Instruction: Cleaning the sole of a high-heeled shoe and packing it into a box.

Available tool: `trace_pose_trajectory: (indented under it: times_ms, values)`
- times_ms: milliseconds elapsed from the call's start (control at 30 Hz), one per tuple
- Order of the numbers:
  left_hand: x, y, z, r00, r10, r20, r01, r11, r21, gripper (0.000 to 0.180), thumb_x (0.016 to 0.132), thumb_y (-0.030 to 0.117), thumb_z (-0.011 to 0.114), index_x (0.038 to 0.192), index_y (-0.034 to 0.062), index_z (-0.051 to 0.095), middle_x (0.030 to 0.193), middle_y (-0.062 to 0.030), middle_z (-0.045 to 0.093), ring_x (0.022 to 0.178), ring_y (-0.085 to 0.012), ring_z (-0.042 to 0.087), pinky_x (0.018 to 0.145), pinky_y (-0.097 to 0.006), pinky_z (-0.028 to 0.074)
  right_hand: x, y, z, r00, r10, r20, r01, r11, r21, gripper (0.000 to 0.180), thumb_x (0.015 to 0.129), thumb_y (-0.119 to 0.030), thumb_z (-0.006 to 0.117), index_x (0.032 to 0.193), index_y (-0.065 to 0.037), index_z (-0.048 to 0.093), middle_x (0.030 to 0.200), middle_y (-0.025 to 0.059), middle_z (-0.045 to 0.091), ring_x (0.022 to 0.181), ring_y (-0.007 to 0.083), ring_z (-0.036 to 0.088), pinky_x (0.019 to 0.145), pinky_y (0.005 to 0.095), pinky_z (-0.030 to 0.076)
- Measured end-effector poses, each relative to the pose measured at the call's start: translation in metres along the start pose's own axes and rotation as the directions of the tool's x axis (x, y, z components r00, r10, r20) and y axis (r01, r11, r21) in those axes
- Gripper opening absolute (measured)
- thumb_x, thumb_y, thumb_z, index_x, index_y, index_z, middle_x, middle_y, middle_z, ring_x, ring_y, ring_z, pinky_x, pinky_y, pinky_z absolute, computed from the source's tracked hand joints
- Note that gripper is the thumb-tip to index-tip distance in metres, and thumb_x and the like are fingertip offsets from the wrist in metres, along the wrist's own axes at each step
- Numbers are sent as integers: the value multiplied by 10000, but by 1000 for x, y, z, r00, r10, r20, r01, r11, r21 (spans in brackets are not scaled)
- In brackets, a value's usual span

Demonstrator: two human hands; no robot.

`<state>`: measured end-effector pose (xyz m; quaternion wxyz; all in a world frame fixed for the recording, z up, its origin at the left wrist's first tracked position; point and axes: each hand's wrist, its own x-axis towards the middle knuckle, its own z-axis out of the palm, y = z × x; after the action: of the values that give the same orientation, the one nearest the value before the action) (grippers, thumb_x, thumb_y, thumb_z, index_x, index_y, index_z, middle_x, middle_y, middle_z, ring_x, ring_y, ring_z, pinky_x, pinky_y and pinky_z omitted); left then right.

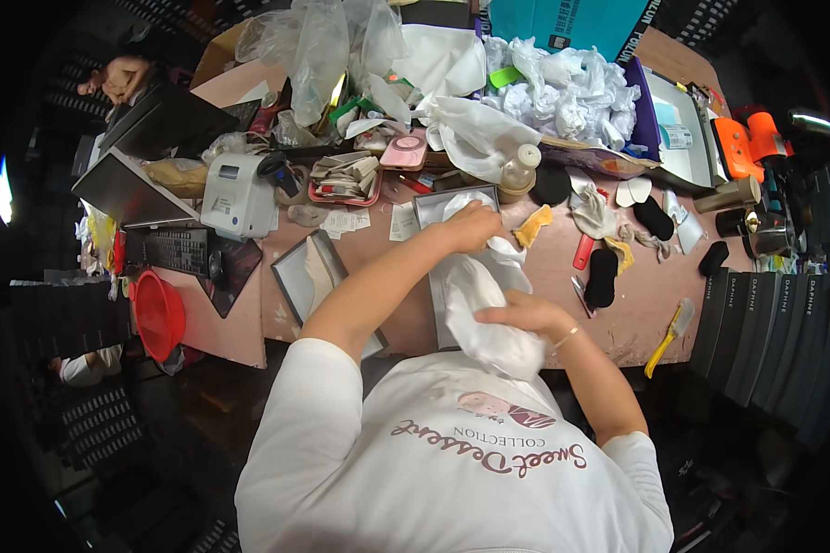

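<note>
An open grey shoebox [428, 212] lies lengthwise before me on the pink-topped table, with white wrapping paper in it. My left hand [475, 227] is over its far half, fingers curled closed on the white wrapping paper [506, 252]. Nearer to my body, my right hand [528, 314] grips a bundle in white wrapping [478, 324], thumb across its top. What the wrapping covers is hidden. Left of the shoebox, partly behind my left forearm, is a second grey box part [293, 277] with a long beige piece [320, 271] inside.
A purple-edged bin [648, 115] of crumpled white paper stands at the back right. Black pads [602, 277], a yellow-handled brush [670, 337] and a red-handled tool [583, 251] lie on the right. On the left are a label printer [236, 195], a keyboard [175, 251] and a red basin [160, 315].
</note>
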<state>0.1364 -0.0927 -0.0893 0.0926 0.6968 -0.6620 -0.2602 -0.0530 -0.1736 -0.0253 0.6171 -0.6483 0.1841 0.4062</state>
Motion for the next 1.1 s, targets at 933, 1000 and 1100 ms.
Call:
trace_pose_trajectory:
  times_ms: [933, 1000, 1100]
  values:
    - [-240, 76, 35, 651, -747, -132, -601, -402, -691, 470, 922, 309, 610, 1299, 44, 517, 1221, -65, 611, 1119, -211, 592, 960, -354, 471, 11, -57, 85, 564, -779, -275, 650, 624, -434, 713, 798, -176, 766, 1393, -15, 407, 1354, 205, 474, 1269, 291, 442, 1044, 368, 370]
    - [-265, 67, 54, 670, -715, -200, -661, -452, -599, 484, 929, 347, 594, 1302, 48, 517, 1216, -73, 613, 1116, -205, 594, 962, -360, 472, 33, -61, 104, 722, -664, -195, 635, 748, -193, 545, 839, -160, 733, 1306, -3, 500, 1216, 145, 582, 1123, 213, 539, 953, 323, 426]
    - [-316, 42, 78, 291, -954, 66, -710, -261, -654, 458, 915, 324, 636, 1292, 89, 523, 1174, -57, 614, 1076, -187, 592, 892, -354, 475, 42, -78, 147, 785, -551, -284, 568, 822, -24, 202, 906, -120, 658, 1051, 19, 644, 912, -4, 665, 803, 57, 558, 714, 222, 465]
